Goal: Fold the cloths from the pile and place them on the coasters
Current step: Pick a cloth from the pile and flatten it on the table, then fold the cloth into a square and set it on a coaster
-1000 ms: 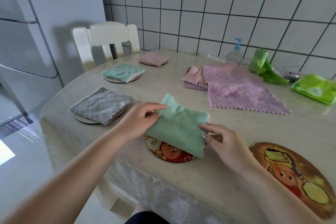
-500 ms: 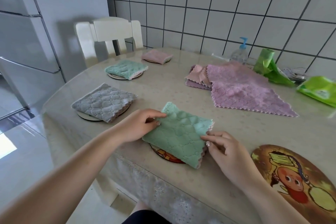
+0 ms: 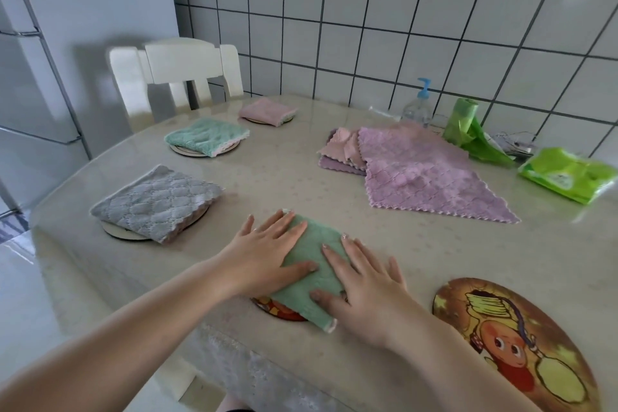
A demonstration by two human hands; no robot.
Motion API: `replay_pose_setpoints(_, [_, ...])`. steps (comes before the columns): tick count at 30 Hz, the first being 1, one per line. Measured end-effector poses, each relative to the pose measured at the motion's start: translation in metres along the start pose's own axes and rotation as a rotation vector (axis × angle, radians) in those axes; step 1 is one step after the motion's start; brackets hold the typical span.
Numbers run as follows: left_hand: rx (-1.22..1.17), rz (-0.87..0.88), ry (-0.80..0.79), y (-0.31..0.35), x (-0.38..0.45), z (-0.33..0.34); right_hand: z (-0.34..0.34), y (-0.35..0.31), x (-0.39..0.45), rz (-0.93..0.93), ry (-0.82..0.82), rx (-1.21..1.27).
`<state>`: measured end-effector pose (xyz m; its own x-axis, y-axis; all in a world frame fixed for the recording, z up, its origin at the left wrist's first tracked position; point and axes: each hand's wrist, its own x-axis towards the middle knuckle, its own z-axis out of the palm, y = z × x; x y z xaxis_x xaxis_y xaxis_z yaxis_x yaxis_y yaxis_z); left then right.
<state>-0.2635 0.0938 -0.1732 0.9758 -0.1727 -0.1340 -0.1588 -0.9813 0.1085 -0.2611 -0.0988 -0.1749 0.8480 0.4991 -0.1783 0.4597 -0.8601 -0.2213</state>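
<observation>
both hands lie flat and open, left hand (image 3: 264, 256) and right hand (image 3: 363, 281), pressing the folded green fluffy cloth (image 3: 309, 269) onto a round red cartoon coaster (image 3: 272, 309) at the near edge of the beige table (image 3: 284, 177).

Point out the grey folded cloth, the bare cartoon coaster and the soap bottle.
grey folded cloth (image 3: 157, 204), head view, middle of its quilted top.
bare cartoon coaster (image 3: 515, 344), head view, its printed face.
soap bottle (image 3: 417, 110), head view, clear body.
</observation>
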Motion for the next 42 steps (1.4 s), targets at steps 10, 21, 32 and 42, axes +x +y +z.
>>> replay_pose_setpoints(10, [-0.054, 0.055, -0.002, 0.028, 0.034, -0.018, -0.033, 0.069, 0.012, 0.045, 0.071, 0.088])
replay_pose_setpoints(21, [-0.049, 0.227, 0.074, 0.090, 0.152, -0.003, -0.041, 0.206, 0.025, 0.423, 0.293, -0.085])
replay_pose_setpoints(32, [-0.046, 0.172, 0.138, 0.089, 0.162, 0.004, -0.040, 0.209, 0.059, 0.538, 0.379, -0.038])
replay_pose_setpoints(42, [-0.544, 0.182, 0.369, 0.081, 0.163, -0.004, -0.043, 0.204, 0.033, 0.377, 0.709, 0.138])
